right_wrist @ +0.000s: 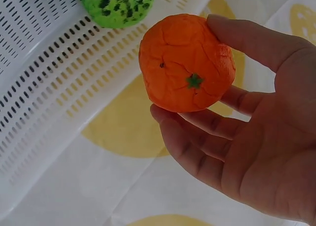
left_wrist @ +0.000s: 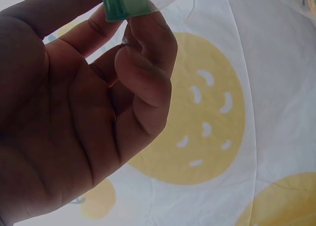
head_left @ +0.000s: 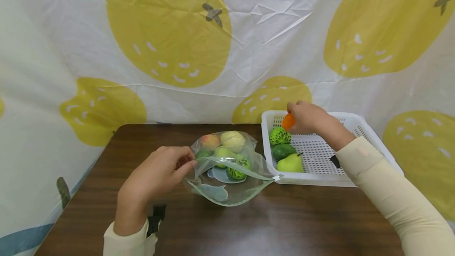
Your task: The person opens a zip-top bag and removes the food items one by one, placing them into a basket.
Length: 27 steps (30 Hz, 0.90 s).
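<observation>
One left hand (head_left: pixel 156 175), nearest, thumb and finger pinching the mouth of a clear bag (head_left: pixel 257 167); five fruits (head_left: pixel 223 155) inside, toward the desk (head_left: pixel 99 177)'s far edge. White basket (head_left: pixel 320 179) at far-right corner: pear (head_left: pixel 289 164) by its near-left corner, spotted green fruit (head_left: pixel 279 135) beyond. Farther, right hand (head_left: pixel 309 117), fingers grasping an orange (right_wrist: pixel 185 63) over basket's far-left corner.

Bag (head_left: pixel 257 169) on table (head_left: pixel 284 224), left of basket (head_left: pixel 320 179); pear (head_left: pixel 289 164) in basket; cloth (head_left: pixel 256 58) behind

Dark brown table (head_left: pixel 320 216); on it, clear bag (head_left: pixel 236 191), white basket (head_left: pixel 320 155)
</observation>
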### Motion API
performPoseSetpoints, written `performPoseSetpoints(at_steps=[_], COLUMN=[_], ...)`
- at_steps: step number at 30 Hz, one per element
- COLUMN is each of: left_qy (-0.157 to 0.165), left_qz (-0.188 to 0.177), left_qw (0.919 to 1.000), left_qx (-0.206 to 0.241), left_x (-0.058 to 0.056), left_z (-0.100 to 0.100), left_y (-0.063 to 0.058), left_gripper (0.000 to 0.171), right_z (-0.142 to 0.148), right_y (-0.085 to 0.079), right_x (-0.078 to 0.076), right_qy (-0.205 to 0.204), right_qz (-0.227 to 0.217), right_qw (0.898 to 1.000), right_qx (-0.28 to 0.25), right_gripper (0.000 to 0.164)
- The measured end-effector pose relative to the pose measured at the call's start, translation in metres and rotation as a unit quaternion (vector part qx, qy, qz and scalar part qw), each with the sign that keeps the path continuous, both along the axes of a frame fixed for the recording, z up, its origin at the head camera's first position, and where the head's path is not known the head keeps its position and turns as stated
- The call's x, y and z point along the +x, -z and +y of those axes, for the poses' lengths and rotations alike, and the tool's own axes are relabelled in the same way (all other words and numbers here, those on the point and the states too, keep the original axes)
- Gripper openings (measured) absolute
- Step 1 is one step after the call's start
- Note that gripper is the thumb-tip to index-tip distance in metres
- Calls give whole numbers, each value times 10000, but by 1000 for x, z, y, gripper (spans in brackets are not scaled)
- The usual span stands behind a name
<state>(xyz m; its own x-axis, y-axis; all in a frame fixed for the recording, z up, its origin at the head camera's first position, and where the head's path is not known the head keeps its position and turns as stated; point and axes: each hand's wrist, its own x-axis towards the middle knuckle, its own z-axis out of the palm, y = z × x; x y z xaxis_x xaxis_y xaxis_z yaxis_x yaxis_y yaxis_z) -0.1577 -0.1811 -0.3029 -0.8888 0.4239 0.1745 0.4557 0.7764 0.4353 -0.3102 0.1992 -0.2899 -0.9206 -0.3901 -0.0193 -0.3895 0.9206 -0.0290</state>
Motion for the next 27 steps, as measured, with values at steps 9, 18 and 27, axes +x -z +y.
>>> performPoseSetpoints(at_steps=[9, 18, 27], left_qy=[4, -7, -14], left_qz=[-11, -6, -7], left_qw=[10000, 10000, 10000], left_qx=[9, -3, -6], left_x=[0, 0, 0], left_z=[-2, -3, -3], left_y=[0, -1, 0], left_gripper=[8, 8, 8], right_z=[4, 5, 9], right_y=[11, 21, 32], right_x=[-6, -9, -13], right_qy=[247, 220, 264], right_qz=[-360, -532, -548], right_qw=[9988, 9982, 9981], right_qx=[242, 171, 25], right_gripper=[60, 61, 55])
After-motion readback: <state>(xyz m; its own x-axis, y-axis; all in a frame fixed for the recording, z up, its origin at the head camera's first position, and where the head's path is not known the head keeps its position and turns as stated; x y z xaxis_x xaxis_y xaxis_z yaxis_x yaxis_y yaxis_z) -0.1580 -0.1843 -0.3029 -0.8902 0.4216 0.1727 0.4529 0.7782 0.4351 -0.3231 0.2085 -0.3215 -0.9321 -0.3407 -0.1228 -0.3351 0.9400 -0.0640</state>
